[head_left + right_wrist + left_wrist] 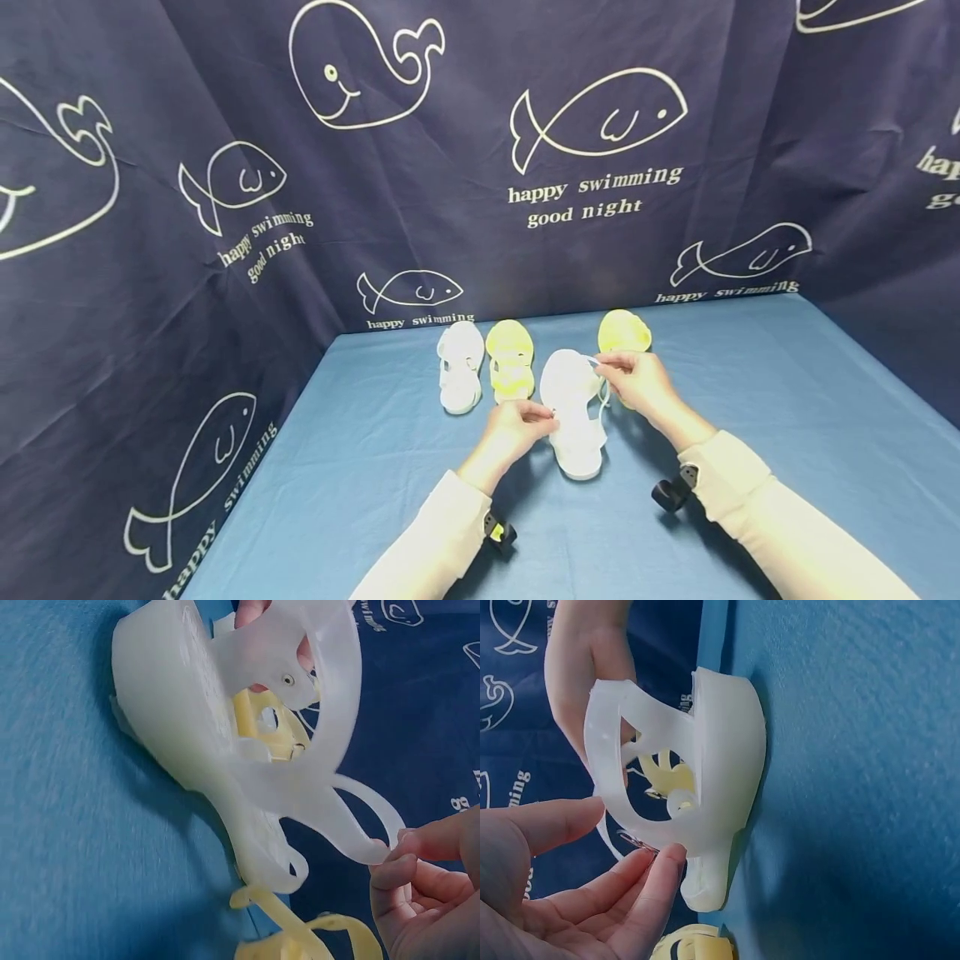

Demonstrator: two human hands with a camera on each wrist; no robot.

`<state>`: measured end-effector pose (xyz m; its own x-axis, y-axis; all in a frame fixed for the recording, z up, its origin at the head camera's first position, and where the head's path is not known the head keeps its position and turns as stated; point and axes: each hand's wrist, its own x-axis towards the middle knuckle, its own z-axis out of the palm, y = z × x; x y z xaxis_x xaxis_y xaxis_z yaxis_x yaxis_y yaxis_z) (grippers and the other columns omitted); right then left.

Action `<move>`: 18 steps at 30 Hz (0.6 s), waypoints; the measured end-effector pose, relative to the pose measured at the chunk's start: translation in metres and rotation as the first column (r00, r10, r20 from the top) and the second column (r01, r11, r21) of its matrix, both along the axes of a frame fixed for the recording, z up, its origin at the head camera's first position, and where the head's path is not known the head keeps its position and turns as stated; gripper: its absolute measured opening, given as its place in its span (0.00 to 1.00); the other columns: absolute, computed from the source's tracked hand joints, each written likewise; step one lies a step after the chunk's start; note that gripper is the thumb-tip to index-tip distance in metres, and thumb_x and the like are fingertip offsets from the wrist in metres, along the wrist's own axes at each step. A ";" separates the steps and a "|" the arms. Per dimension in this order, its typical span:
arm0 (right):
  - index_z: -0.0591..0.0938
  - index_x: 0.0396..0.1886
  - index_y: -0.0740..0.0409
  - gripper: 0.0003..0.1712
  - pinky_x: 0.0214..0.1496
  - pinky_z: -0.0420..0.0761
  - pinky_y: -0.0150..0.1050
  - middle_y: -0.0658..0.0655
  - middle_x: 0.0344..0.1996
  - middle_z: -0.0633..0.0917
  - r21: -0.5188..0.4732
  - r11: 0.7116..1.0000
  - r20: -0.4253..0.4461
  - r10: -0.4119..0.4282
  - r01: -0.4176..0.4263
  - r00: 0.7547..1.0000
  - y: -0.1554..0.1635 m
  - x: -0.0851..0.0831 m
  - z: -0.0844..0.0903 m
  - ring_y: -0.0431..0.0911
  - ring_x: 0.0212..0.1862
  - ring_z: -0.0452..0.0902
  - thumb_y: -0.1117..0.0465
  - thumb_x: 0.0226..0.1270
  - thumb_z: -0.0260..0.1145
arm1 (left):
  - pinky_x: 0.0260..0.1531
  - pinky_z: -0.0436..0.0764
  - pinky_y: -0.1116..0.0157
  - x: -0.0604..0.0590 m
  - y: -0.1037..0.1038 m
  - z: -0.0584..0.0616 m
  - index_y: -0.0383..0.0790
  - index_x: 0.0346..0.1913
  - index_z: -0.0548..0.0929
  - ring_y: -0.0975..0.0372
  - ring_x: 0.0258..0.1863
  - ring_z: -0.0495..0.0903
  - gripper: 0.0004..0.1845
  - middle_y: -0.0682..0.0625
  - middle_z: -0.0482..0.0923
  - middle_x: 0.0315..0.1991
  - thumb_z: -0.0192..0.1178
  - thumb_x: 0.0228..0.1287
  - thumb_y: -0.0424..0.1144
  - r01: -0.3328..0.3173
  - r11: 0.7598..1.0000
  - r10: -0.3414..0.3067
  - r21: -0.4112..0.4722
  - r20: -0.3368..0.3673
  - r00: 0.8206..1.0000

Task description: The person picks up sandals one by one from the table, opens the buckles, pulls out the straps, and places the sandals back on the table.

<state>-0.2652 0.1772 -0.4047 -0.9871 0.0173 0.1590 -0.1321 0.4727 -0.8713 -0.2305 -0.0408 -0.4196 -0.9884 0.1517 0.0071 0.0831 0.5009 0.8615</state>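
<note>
White translucent plastic forms the sandal (pixel 574 417) lying sole-down on the blue table (pixel 750 400), just in front of the person. The right hand (pixel 637 382) pinches the free end of the sandal's strap (pixel 371 817) between thumb and forefinger; the right wrist view shows the strap curving away from the upper. The left hand (pixel 517 425) rests at the opposite side of the shoe. Its fingertips (pixel 664 862) touch the edge of the upper, with fingers lightly bent rather than clamped round anything.

Step in hand, as judged: the strap is being worked, either fastened or released, while the left hand steadies the shoe. The next move calls for steady tension on the strap and a firm brace from the left hand, since the light shoe would slide easily on the cloth.

Clearances: a second white sandal (pixel 460 377) and a yellow sandal (pixel 510 360) stand side by side beyond the left hand, apart from it. Another yellow sandal (pixel 624 333) lies just behind the right hand, partly hidden. Open cloth extends to both sides and toward the person. The dark fish-print curtain (pixel 480 167) bounds the table at the rear and the sides.
</note>
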 end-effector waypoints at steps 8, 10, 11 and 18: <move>0.80 0.52 0.73 0.18 0.22 0.74 0.28 0.66 0.33 0.84 -0.040 0.999 0.010 0.019 -0.018 1.000 -0.017 -0.009 -0.003 0.36 0.23 0.72 0.63 0.68 0.61 | 0.29 0.80 0.73 0.007 -0.001 0.007 0.40 0.37 0.88 0.70 0.29 0.81 0.09 0.52 0.87 0.32 0.70 0.55 0.40 0.011 0.999 -0.012 -0.050 -0.025 1.000; 0.80 0.52 0.72 0.18 0.23 0.74 0.27 0.67 0.35 0.84 -0.042 0.999 0.016 0.011 -0.010 1.000 -0.020 -0.011 -0.005 0.36 0.23 0.73 0.64 0.69 0.61 | 0.29 0.80 0.73 0.008 -0.001 0.007 0.39 0.38 0.88 0.70 0.29 0.81 0.10 0.52 0.87 0.32 0.70 0.55 0.40 0.011 0.999 -0.013 -0.052 -0.026 1.000; 0.80 0.52 0.72 0.18 0.23 0.75 0.27 0.66 0.36 0.84 -0.040 0.999 0.019 0.005 -0.004 1.000 -0.021 -0.012 -0.006 0.36 0.23 0.73 0.64 0.69 0.61 | 0.29 0.80 0.73 0.008 -0.001 0.007 0.39 0.38 0.88 0.70 0.29 0.81 0.10 0.52 0.87 0.32 0.71 0.55 0.40 0.011 0.999 -0.013 -0.053 -0.025 1.000; 0.79 0.54 0.71 0.19 0.26 0.75 0.25 0.64 0.39 0.85 -0.042 0.999 0.043 -0.018 0.019 0.999 -0.029 -0.018 -0.010 0.36 0.26 0.73 0.63 0.69 0.60 | 0.28 0.80 0.74 0.007 -0.002 0.003 0.40 0.38 0.88 0.70 0.29 0.82 0.10 0.52 0.87 0.33 0.71 0.53 0.40 0.008 0.999 -0.010 -0.048 -0.040 0.999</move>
<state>-0.2828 0.1481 -0.4144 -0.9925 0.0414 0.1153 -0.0858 0.4369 -0.8954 -0.2231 -0.0427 -0.4165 -0.9860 0.1619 0.0392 0.1218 0.5405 0.8325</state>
